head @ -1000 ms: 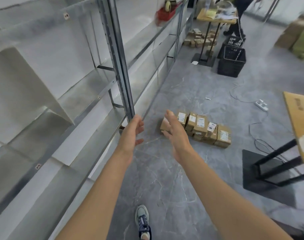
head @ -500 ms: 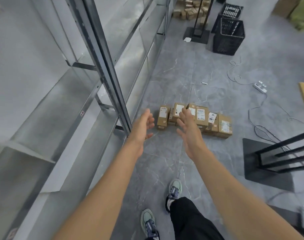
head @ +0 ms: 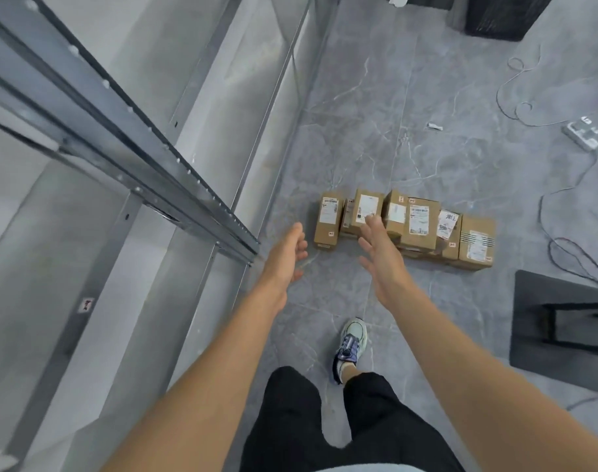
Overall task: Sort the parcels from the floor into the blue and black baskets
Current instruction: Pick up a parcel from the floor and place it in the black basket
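Over the last second the view had tipped down and the person had stepped closer, so the row of parcels [head: 406, 226] on the floor [head: 376, 131] lay just ahead of both hands rather than well beyond them. The left hand [head: 284, 258] and right hand [head: 381, 260] were held out empty, fingers straight and loosely spread, palms facing each other. Whether the right fingertips [head: 372, 222] touched the second parcel [head: 367, 202] they overlapped could not be told. The black basket [head: 502, 18] stood far beyond the hands, cut off by the top edge; no blue basket showed. By my judgement the reach for a pickup was nearly complete, nothing was gripped yet, and any parcel taken would need carrying some way to a basket
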`<state>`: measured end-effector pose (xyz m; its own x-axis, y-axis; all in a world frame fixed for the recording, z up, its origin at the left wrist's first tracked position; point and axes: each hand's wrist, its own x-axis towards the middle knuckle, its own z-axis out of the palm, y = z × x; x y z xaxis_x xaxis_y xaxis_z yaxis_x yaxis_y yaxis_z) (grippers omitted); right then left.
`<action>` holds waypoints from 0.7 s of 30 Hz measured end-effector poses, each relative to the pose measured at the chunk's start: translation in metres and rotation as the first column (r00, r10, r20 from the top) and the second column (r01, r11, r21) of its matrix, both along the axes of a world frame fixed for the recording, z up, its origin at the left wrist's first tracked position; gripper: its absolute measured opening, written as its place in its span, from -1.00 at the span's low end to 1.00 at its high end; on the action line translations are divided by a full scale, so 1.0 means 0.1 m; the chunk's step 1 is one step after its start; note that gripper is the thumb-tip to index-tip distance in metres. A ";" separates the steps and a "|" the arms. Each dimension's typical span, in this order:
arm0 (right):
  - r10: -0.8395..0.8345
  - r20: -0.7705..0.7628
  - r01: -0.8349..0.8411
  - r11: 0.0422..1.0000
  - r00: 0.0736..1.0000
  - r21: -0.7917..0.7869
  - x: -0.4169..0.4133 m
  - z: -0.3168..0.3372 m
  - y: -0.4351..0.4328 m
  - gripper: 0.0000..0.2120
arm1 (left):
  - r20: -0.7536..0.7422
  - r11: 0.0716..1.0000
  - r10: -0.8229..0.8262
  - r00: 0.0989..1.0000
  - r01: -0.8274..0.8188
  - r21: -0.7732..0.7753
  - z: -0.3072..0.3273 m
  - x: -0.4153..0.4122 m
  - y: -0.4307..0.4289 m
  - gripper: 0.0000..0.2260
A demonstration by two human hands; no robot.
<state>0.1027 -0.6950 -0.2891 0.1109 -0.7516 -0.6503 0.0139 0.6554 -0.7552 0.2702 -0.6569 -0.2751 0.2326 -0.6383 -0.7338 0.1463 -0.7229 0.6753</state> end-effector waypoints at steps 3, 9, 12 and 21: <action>0.004 -0.040 -0.002 0.998 0.999 0.059 0.04 -0.24 -0.38 -0.33 | -0.001 0.999 0.013 1.000 -0.013 0.047 -0.23 0.03 -0.33 -0.51; 0.028 -0.080 -0.015 0.987 0.996 0.161 0.19 -0.86 -1.00 -0.28 | -0.037 0.990 -0.017 0.999 0.022 0.139 -0.80 0.15 -1.05 -0.57; 0.023 -0.126 0.003 0.979 0.992 0.202 0.29 -1.26 -1.35 -0.24 | -0.060 0.978 -0.057 0.997 0.068 0.196 -1.16 0.24 -1.50 -0.52; -0.024 -0.186 0.081 0.950 0.982 0.302 0.63 -2.58 -2.27 -0.28 | -0.070 0.922 -0.259 0.963 0.268 0.278 -2.46 0.51 -2.75 -0.52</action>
<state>0.1653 -0.9219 -0.5469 -0.0620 -0.5143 -0.8554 -0.0617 0.8574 -0.5110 0.3212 -0.9316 -0.5211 0.0584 -0.4393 -0.8965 -0.0583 -0.8980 0.4362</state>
